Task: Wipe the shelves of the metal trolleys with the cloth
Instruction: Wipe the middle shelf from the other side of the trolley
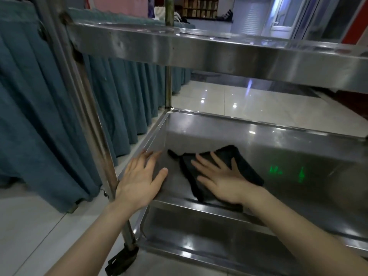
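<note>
Nearest bit: dark caster (pixel 122 259) at the foot of the front-left upright (pixel 93 132) of the stainless trolley (pixel 168 86). Beside it is the bottom shelf (pixel 199 232), bare metal with glare. Both forearms come in from the bottom edge to the middle shelf (pixel 298 152). Left hand (pixel 139 178) lies palm down on that shelf's front-left corner, just beside the upright. Its fingers are straight and close together, the thumb is out, and it holds nothing. Right hand (pixel 221 176) lies palm down with fingers spread wide, pressing flat on the black cloth (pixel 249 170) with no curl or pinch. The cloth lies crumpled on the middle shelf, left of centre. Its near edge reaches the front rim and a thin tail points toward the left hand. The hands are near each other but apart, with bare steel between them. Green light reflections (pixel 278 170) show on the shelf right of the cloth. The top shelf (pixel 199 50) spans the upper frame, slightly blurred. Blue pleated fabric (pixel 39 96) hangs to the floor left of the trolley. Glossy pale tiled floor (pixel 239 96) lies beyond. A wooden shelving unit (pixel 201 6) stands far back, contents too small to tell.
</note>
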